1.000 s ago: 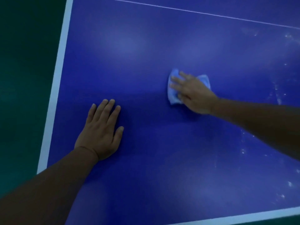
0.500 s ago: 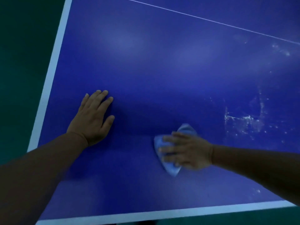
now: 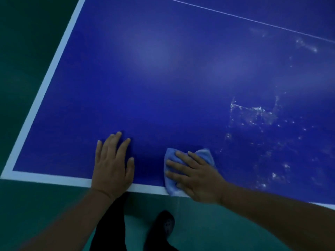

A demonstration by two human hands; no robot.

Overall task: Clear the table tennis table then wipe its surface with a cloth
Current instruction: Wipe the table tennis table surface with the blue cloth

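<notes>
Blue counter [image 3: 163, 78] over green floor. My right hand [image 3: 197, 176] presses flat fingers on the cloth [image 3: 205, 154] at the counter's near edge; it looks soft, light, best held under a spread palm. Left hand [image 3: 112, 167] rests open beside it.

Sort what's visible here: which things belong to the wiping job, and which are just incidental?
Belongs to the job:
- table tennis table
- blue cloth, pressed flat under the right hand
- left hand, flat on the table
- white smudges

Incidental:
- green floor
- dark shoe
</notes>
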